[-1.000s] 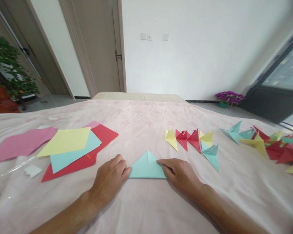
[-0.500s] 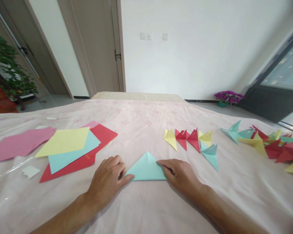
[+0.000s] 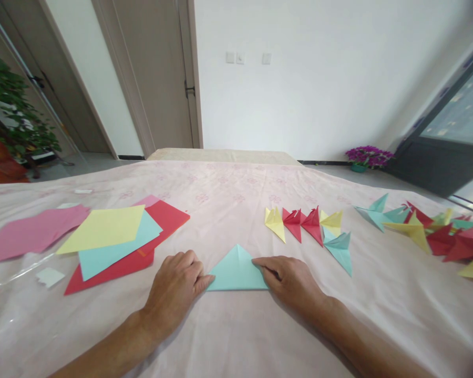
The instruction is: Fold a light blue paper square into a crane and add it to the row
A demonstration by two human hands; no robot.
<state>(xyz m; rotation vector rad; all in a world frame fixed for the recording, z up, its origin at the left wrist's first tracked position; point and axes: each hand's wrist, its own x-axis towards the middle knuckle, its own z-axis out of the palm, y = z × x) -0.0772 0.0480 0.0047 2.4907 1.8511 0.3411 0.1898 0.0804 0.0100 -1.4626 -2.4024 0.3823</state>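
A light blue sheet of paper (image 3: 236, 272), folded into a triangle, lies on the cloth with its tip pointing away from me and a crease running down from that tip. My left hand (image 3: 179, 281) has its fingers curled, and its thumb presses on the triangle's left corner. On the other side my right hand (image 3: 289, 278) lies over the right corner, fingers held together against the paper, hiding that corner. Just beyond my right hand stand several folded paper cranes, among them a red crane (image 3: 312, 226) and a light blue crane (image 3: 339, 249).
To the left are loose square sheets: a pink stack (image 3: 35, 233), a yellow sheet (image 3: 102, 231) and red sheets (image 3: 110, 275). A pile of folded paper cranes (image 3: 441, 236) sits at the far right. A pale pink tablecloth (image 3: 228, 336) covers the table.
My left thumb has drawn back slightly to the left along the triangle's corner. My right hand and the paper look almost unchanged.
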